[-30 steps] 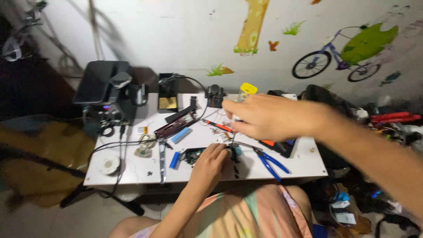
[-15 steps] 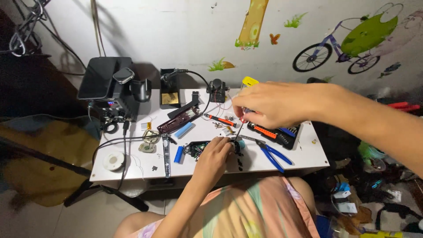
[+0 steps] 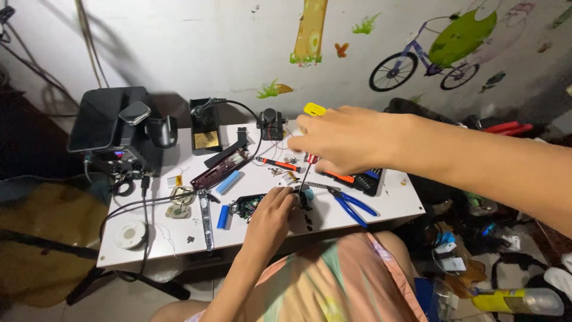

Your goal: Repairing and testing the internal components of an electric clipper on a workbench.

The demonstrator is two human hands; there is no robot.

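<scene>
- Since the earlier frame, the right hand (image 3: 345, 138) has stayed raised over the counter (image 3: 393, 203), fingers closed around a thin screwdriver (image 3: 305, 176) whose tip points down.
- Left hand (image 3: 273, 209) rests on the counter, fingers curled onto a small black circuit device (image 3: 250, 204) at the front edge.
- Blue-handled pliers (image 3: 353, 207) lie just right of it.
- Two blue cylindrical cells (image 3: 225, 200) lie to its left.

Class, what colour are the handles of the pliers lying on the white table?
Blue, on the pliers; seen best in the head view.
</scene>
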